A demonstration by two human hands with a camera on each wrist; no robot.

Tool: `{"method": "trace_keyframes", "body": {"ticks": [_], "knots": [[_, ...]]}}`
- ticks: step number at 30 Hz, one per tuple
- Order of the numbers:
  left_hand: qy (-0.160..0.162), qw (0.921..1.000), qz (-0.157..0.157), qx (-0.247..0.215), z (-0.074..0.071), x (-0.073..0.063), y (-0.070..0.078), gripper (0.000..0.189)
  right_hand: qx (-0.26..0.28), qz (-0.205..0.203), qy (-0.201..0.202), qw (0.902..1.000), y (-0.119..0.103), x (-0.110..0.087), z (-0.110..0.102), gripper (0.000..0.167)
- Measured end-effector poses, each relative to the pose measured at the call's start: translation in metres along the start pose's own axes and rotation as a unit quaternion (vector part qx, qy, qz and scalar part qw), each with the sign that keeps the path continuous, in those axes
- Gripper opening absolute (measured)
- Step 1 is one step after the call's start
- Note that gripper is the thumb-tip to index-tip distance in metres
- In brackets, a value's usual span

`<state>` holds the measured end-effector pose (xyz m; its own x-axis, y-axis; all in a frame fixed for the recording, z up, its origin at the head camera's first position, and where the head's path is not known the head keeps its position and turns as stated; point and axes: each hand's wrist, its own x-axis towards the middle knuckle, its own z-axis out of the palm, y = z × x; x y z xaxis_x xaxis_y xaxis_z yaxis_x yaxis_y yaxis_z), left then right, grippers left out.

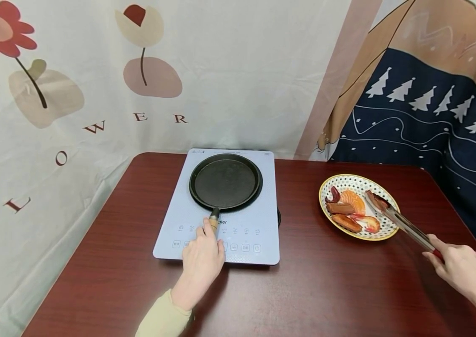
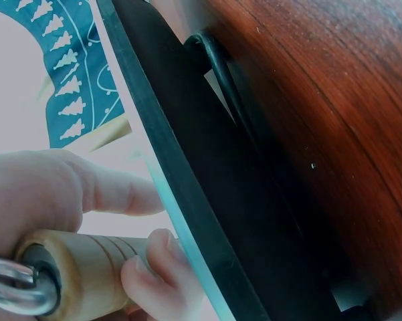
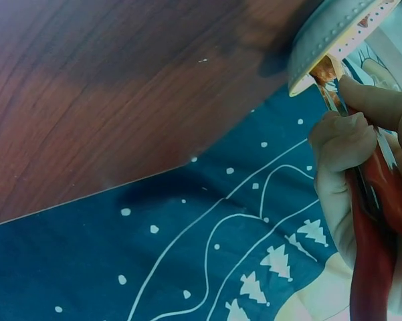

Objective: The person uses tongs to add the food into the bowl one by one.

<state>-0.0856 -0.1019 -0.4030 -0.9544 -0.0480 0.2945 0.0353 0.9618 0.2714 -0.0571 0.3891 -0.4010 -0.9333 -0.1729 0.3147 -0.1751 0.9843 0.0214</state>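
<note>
A flat black frying pan (image 1: 225, 181) sits on a white induction cooktop (image 1: 170, 245). My left hand (image 1: 202, 257) grips its wooden handle (image 2: 97, 271), fingers wrapped round it, with a metal hanging ring at the end. On the right, my right hand (image 1: 463, 267) holds metal tongs (image 1: 412, 231) by their red handles (image 3: 374, 241). The tongs' tips are at a brown piece of meat (image 1: 381, 202) over a dotted plate (image 1: 353, 179); whether it is lifted clear I cannot tell. Also on the plate are an orange salmon slice (image 1: 353, 200), a sausage-like piece (image 1: 339, 208) and a shrimp (image 1: 370, 224).
The cooktop and plate stand on a dark red wooden table (image 1: 107, 262). A black cord (image 2: 221, 77) runs by the cooktop's right side. Behind hang a pale printed curtain (image 1: 238, 84) and a dark blue cloth with white trees (image 1: 423, 126).
</note>
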Motion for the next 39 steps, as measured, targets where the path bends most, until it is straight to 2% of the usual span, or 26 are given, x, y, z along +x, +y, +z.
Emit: {"method": "trace_keyframes", "body": {"ticks": [9,15,21,29,39], "knots": [[0.016,0.9998,0.003,0.008,0.001,-0.001,0.0,0.052,0.012,-0.007,0.024,0.9996,-0.004,0.008,-0.004,0.019],[0.029,0.9994,0.011,0.016,0.002,-0.002,0.0,0.05,0.008,-0.022,0.028,0.9993,-0.008,0.016,-0.006,0.019],[0.027,0.9995,0.01,0.017,0.003,-0.002,0.0,0.051,0.012,-0.041,0.025,0.9988,-0.018,0.029,-0.009,0.022],[0.023,0.9996,0.006,0.017,0.002,-0.003,0.0,0.052,0.03,-0.06,0.022,0.9975,-0.034,0.054,-0.016,0.04],[0.023,0.9996,0.006,0.016,0.001,-0.003,0.0,0.051,0.048,-0.103,-0.002,0.9935,-0.067,0.096,-0.027,0.036]]}}
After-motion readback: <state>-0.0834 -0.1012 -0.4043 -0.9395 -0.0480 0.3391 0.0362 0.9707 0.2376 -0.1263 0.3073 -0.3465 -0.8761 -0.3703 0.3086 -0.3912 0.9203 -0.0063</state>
